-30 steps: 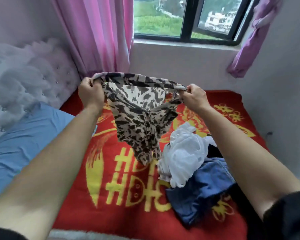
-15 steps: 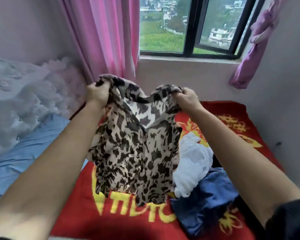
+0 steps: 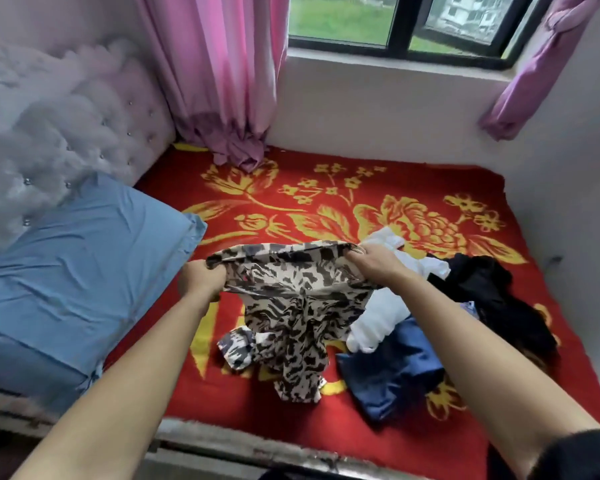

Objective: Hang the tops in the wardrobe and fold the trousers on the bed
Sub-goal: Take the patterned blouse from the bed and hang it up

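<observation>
Brown-and-cream animal-print trousers [image 3: 291, 306] hang low over the red bed cover [image 3: 326, 161], their legs crumpled on it. My left hand [image 3: 200, 280] grips one end of the waistband and my right hand [image 3: 371, 263] grips the other end, stretching it flat between them. To the right lies a pile of clothes: a white garment [image 3: 378, 317], a blue denim piece [image 3: 392, 372] and a black garment [image 3: 492, 292].
A blue pillow [image 3: 77, 258] lies at the left against a padded pale headboard [image 3: 56, 133]. A pink curtain [image 3: 222, 74] hangs down onto the bed's far left corner, under a window [image 3: 399, 22]. White walls close the far and right sides. The bed's edge [image 3: 239, 441] is near me.
Both hands have dropped from chest height toward the bed with the trousers. The waistband is pulled taut again and the legs now rest crumpled on the cover.
</observation>
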The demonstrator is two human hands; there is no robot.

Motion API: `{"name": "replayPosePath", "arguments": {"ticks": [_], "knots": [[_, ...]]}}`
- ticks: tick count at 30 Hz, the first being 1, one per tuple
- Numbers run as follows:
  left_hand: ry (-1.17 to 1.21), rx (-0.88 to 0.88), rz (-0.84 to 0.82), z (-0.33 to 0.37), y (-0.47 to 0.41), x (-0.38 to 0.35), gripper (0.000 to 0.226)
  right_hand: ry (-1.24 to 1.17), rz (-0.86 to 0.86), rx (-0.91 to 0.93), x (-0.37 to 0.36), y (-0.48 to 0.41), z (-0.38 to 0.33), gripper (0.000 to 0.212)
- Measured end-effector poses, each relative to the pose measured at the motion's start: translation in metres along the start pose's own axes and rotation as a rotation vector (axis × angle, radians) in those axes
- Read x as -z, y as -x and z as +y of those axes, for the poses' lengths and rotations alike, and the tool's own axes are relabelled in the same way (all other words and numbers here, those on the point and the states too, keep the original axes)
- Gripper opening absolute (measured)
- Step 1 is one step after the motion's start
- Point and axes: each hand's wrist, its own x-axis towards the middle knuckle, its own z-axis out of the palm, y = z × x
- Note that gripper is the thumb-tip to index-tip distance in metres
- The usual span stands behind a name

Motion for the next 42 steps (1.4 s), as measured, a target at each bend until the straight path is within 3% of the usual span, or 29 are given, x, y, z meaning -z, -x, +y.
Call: {"name": "replayPosePath", "arguments": {"ticks": [3, 7, 9, 12, 15, 19, 23, 28, 30, 32, 34, 36, 42], "knots": [[0.218, 0.155, -0.181, -0.020, -0.004, -0.015, 0.024, 0.088, -0.055, -0.055, -0.018, 0.006, -0.002, 0.048], [0.437, 0.278, -0.346, -0.024, -0.002, -0.015, 0.033, -0.399, -0.077, -0.023, -0.024, 0.004, -0.001, 0.027], [0.512, 0.267, -0.370, -0.021, 0.002, -0.007, 0.033, -0.555, -0.072, 0.029, -0.016, 0.005, -0.007, 0.022], [0.527, 0.239, -0.449, -0.012, 0.015, 0.011, 0.061, -0.751, -0.140, 0.086, 0.002, 0.013, -0.021, 0.018], [0.531, 0.182, -0.474, -0.001, 0.046, 0.035, 0.073, -0.647, -0.212, 0.196, 0.018, 0.030, -0.026, 0.021], [0.545, 0.219, -0.352, -0.012, 0.105, 0.054, 0.073, -0.370, -0.134, 0.273, 0.020, 0.056, -0.018, 0.011], [0.541, 0.208, -0.166, -0.050, 0.173, 0.061, 0.060, -0.223, -0.216, 0.235, 0.002, 0.081, -0.012, 0.053], [0.821, 0.213, 0.227, -0.147, 0.227, 0.084, 0.073, -0.016, -0.432, 0.300, -0.052, 0.132, -0.025, 0.074], [0.872, 0.202, 0.431, -0.146, 0.275, 0.108, 0.041, -0.095, -0.512, 0.322, -0.074, 0.159, -0.038, 0.078], [0.932, 0.187, 0.499, -0.148, 0.315, 0.136, 0.021, -0.327, -0.601, 0.330, -0.096, 0.189, -0.057, 0.065], [0.996, 0.156, 0.525, -0.164, 0.350, 0.173, 0.019, -0.577, -0.676, 0.353, -0.113, 0.227, -0.079, 0.038], [1.047, 0.097, 0.549, -0.186, 0.385, 0.208, 0.026, -0.689, -0.744, 0.429, -0.127, 0.270, -0.099, 0.024], [1.163, 0.066, 0.647, -0.263, 0.513, 0.283, 0.012, -0.664, -0.843, 0.578, -0.198, 0.411, -0.147, 0.029]]}}
